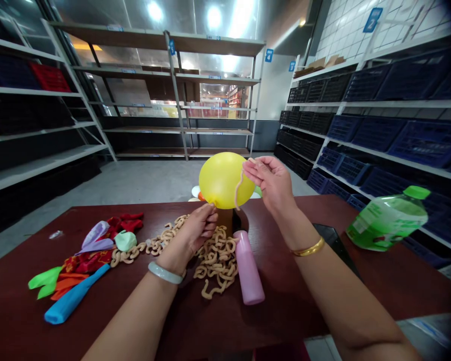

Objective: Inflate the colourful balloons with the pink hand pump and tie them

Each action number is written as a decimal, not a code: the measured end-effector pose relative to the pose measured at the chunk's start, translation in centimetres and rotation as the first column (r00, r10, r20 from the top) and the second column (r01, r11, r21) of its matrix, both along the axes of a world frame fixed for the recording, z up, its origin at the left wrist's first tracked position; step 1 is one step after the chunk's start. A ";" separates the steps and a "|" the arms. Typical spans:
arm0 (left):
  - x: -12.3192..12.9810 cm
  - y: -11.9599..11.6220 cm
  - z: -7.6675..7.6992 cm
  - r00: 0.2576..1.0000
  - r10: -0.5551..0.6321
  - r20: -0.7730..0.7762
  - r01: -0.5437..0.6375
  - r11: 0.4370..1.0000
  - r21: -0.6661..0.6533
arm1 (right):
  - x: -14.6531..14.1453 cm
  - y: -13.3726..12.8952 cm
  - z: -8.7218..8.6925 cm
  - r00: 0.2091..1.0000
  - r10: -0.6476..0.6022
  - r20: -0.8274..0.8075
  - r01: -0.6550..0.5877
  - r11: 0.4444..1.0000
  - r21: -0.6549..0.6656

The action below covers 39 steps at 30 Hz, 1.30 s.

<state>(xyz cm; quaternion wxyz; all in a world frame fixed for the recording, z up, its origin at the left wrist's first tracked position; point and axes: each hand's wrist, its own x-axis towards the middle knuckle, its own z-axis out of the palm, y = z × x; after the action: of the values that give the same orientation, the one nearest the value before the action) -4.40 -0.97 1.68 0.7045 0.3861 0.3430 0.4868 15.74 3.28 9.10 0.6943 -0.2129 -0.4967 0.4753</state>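
An inflated yellow balloon is held up above the dark red table. My left hand pinches its neck at the lower left. My right hand is beside the balloon's right side, its fingertips pinching one end of a beige string that hangs down in front of the balloon. Below my left hand lies a pile of beige curly pieces, trailing off to the left. A pink bottle lies just right of the pile.
Left on the table are a blue balloon, green, purple and red deflated ones. At right are a dark flat object and a green liquid bottle. Shelves with crates stand beyond the table.
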 end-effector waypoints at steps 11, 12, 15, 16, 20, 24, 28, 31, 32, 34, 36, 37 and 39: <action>0.6 0.8 -0.7 0.941 0.338 -0.004 -0.331 0.925 0.187 | -1.3 -2.6 1.7 0.949 0.167 0.268 -0.182 0.983 0.035; 0.7 0.9 -0.9 0.931 0.365 -0.006 -0.356 0.911 0.207 | -1.7 -2.7 1.8 0.946 0.185 0.267 -0.200 0.979 0.028; 0.8 0.7 -0.8 0.936 0.353 0.009 -0.350 0.924 0.154 | -3.0 -2.4 1.7 0.944 0.225 0.241 -0.231 0.973 -0.006; 0.9 0.5 -0.6 0.948 0.318 0.011 -0.317 0.941 0.118 | -3.4 -2.3 1.6 0.946 0.229 0.230 -0.231 0.973 -0.019; 1.1 -0.3 0.0 0.985 0.170 -0.014 -0.168 0.982 0.082 | -4.1 -1.6 1.1 0.958 0.194 0.212 -0.184 0.981 -0.064; 1.5 -0.5 -0.2 0.986 0.145 -0.087 -0.136 0.985 0.104 | -4.5 -1.0 1.0 0.953 0.190 0.235 -0.177 0.981 -0.075; 2.1 -0.8 -0.4 0.989 0.087 -0.123 -0.075 0.992 0.102 | -6.0 -0.2 1.2 0.921 0.230 0.314 -0.228 0.973 -0.043; 2.2 -0.9 -0.2 0.992 0.109 -0.066 -0.104 0.991 0.085 | -7.7 0.3 1.6 0.836 0.200 0.510 -0.246 0.969 0.022; 2.1 -0.8 -0.1 0.991 0.127 -0.031 -0.124 0.989 0.078 | -8.3 0.3 1.8 0.785 0.186 0.591 -0.255 0.966 0.035; 1.7 -0.6 0.1 0.982 0.185 0.048 -0.188 0.980 0.068 | -9.1 0.0 2.4 0.681 0.163 0.714 -0.287 0.956 0.055; 1.1 -0.3 0.3 0.962 0.247 0.112 -0.254 0.966 0.052 | -9.4 -0.8 2.9 0.626 0.115 0.771 -0.307 0.946 0.108; 0.9 -0.1 0.5 0.954 0.271 0.129 -0.279 0.959 0.042 | -9.3 -1.3 3.1 0.600 0.065 0.797 -0.296 0.944 0.145; 0.4 0.0 0.7 0.943 0.296 0.153 -0.305 0.952 0.032 | -8.5 -2.2 2.7 0.503 -0.066 0.862 -0.228 0.951 0.207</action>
<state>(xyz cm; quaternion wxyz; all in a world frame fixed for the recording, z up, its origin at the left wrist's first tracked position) -4.00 -0.92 2.41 0.6343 0.3119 0.3316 0.6249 7.24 1.10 11.85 0.3557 -0.2911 -0.8493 0.2596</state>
